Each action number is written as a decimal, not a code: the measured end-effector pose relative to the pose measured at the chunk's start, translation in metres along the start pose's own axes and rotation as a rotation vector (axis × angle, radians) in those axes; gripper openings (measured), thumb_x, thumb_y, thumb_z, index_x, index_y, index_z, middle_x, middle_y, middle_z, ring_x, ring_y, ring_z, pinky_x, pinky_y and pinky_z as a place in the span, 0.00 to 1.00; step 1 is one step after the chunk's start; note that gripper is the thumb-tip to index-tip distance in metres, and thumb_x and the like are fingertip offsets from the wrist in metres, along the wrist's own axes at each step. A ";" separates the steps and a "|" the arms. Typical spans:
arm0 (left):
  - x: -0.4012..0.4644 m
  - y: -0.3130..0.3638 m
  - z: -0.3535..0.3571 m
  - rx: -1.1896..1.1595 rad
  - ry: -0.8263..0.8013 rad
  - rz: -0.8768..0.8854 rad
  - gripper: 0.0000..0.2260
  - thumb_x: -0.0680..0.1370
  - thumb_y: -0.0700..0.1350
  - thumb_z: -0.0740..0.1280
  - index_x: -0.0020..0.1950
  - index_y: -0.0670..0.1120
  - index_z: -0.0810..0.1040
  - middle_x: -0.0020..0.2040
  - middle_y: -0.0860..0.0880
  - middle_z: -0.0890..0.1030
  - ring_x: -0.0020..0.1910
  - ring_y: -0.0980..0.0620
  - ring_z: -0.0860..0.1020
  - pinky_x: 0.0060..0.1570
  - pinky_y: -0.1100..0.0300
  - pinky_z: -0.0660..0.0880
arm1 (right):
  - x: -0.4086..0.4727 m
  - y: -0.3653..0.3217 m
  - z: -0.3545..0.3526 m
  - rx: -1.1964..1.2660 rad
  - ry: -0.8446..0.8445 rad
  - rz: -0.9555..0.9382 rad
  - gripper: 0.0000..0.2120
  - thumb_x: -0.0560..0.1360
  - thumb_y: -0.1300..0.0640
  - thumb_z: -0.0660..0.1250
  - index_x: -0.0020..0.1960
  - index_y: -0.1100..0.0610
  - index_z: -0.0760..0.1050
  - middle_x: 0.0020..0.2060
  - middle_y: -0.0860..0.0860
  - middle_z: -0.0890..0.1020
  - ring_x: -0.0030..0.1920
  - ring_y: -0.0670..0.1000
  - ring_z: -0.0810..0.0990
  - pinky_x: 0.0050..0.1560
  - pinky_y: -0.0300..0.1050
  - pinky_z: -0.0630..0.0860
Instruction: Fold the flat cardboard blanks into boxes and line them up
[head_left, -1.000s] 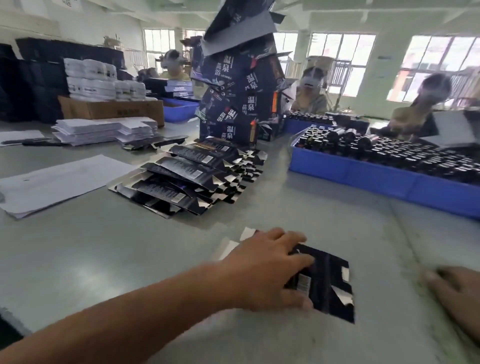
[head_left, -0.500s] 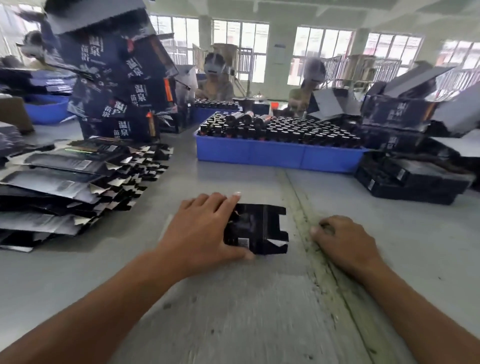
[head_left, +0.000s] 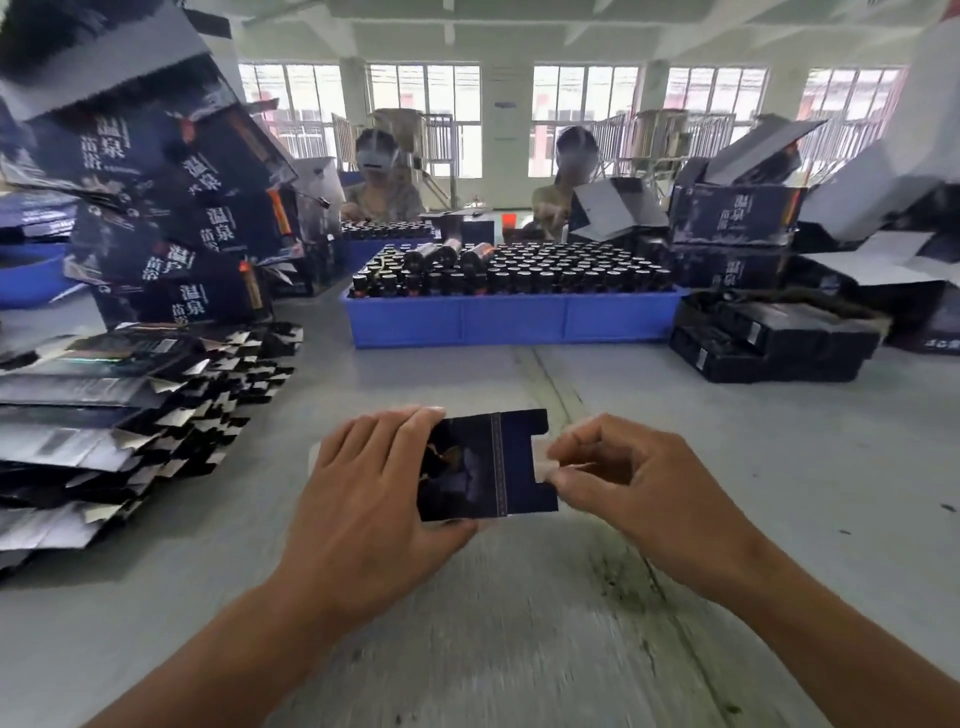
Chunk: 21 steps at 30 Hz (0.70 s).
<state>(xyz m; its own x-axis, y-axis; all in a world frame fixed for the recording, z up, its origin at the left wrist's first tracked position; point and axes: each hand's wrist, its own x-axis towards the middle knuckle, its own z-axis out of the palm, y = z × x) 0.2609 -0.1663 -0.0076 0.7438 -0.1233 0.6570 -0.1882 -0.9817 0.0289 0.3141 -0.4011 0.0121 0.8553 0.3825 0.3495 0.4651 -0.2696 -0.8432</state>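
Two bare hands hold one dark flat cardboard blank (head_left: 485, 465) over the grey worktable (head_left: 519, 623), straight in front of the long blue plastic tray (head_left: 511, 319). Left hand (head_left: 363, 499) grips the blank's left half, fingers curled over its top edge, thumb under its bottom edge. Right hand (head_left: 618, 475) pinches the pale end flap between thumb and forefinger. Bare tabletop lies between blank and tray. Inside the tray stand rows of dark capped bottles (head_left: 519, 270). Left of the tray, a fanned heap of flat dark blanks (head_left: 119, 415) lies before leaning printed cartons (head_left: 171, 208). Right of the tray sit stacked black folded boxes (head_left: 774, 338).
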 end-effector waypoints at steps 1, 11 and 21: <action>0.000 0.001 0.000 0.001 0.000 0.022 0.38 0.69 0.69 0.67 0.70 0.46 0.69 0.63 0.49 0.77 0.61 0.49 0.75 0.63 0.50 0.71 | -0.001 -0.001 0.002 -0.003 -0.012 -0.004 0.05 0.75 0.57 0.73 0.47 0.46 0.83 0.45 0.41 0.86 0.46 0.42 0.85 0.47 0.38 0.81; -0.001 0.007 -0.002 -0.072 0.082 0.199 0.39 0.72 0.67 0.66 0.76 0.47 0.64 0.70 0.49 0.72 0.65 0.47 0.73 0.65 0.50 0.68 | -0.004 -0.011 0.002 0.235 -0.136 0.069 0.09 0.80 0.53 0.67 0.50 0.42 0.84 0.47 0.45 0.87 0.47 0.47 0.86 0.43 0.41 0.83; 0.001 0.010 -0.005 0.028 0.082 0.324 0.30 0.78 0.60 0.63 0.79 0.59 0.58 0.72 0.41 0.68 0.68 0.40 0.69 0.66 0.40 0.68 | -0.008 -0.010 0.011 -0.015 -0.031 -0.098 0.16 0.79 0.59 0.68 0.63 0.43 0.77 0.49 0.40 0.84 0.45 0.45 0.86 0.39 0.43 0.83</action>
<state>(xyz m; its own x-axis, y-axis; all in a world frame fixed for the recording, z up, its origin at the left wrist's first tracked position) 0.2563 -0.1750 -0.0029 0.5940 -0.4187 0.6869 -0.3878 -0.8972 -0.2115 0.3001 -0.3923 0.0133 0.7984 0.4349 0.4165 0.5493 -0.2426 -0.7996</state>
